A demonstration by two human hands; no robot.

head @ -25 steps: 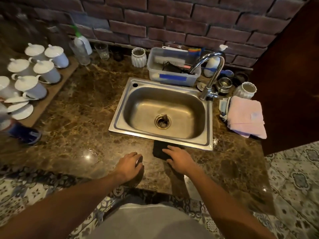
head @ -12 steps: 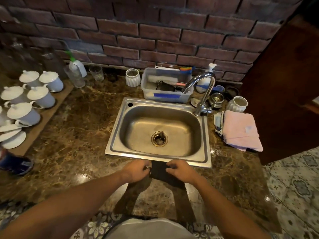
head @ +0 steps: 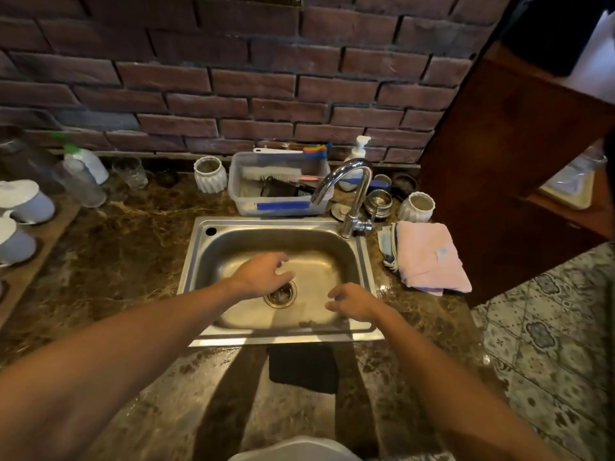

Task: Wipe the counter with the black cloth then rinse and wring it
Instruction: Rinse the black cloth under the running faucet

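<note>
Both hands, left hand [head: 263, 277] and right hand [head: 354, 301], hovered loosely open and empty over the sink [head: 199, 247] at centre frame; the black cloth [head: 303, 367] lay on the surface below, so rinsing risked starting without it.

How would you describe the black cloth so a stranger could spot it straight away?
Find the steel sink set into the brown marble counter. On the counter strip just in front of the sink's near rim lies the black cloth, folded flat. It is the only black cloth; the other, right of the sink, is a pink towel.
</note>
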